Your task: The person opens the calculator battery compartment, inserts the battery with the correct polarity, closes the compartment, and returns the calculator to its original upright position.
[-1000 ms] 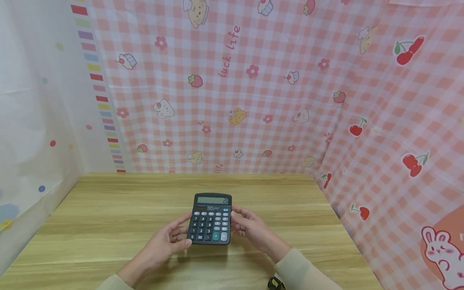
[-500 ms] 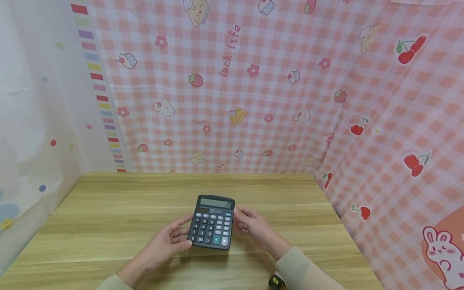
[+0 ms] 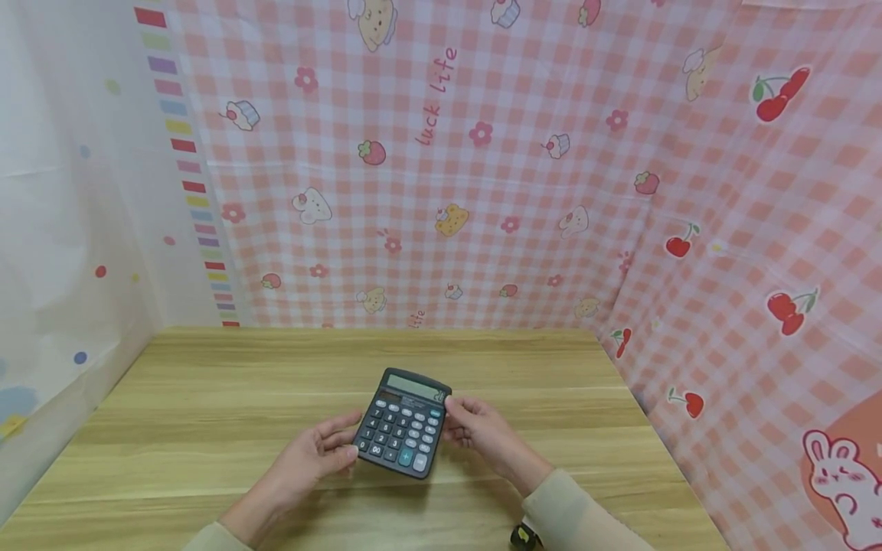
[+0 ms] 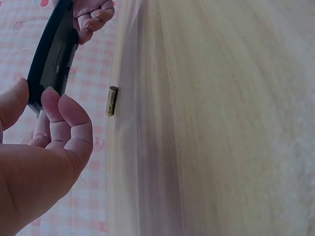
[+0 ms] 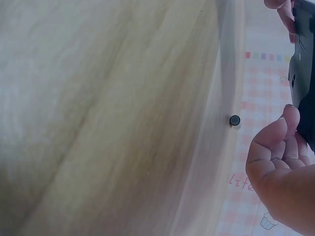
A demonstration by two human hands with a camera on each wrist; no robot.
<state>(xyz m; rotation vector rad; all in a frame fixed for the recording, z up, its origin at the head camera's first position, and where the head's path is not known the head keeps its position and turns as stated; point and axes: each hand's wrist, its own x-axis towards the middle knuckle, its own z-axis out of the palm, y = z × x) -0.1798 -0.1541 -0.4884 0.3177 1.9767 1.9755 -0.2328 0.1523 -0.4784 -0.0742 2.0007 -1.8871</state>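
Note:
A dark calculator with a display at its top and grey, black and green keys is held above the table, turned clockwise. My left hand pinches its lower left corner, thumb at the front edge and fingertips on the back in the left wrist view. On its right edge, near the display, my right hand grips with the thumb in front and fingers behind. The back of the calculator faces the tabletop. A small battery shows on the table in the left wrist view; the head view does not show it.
The wooden table runs back to a pink checked cloth. More printed cloth hangs at the left and right sides. A small black object with a yellow patch sits by the right sleeve at the front edge.
The calculator has turned clockwise, its display end swinging right and its lower end shifting left. Both hands keep hold of it and have barely moved.

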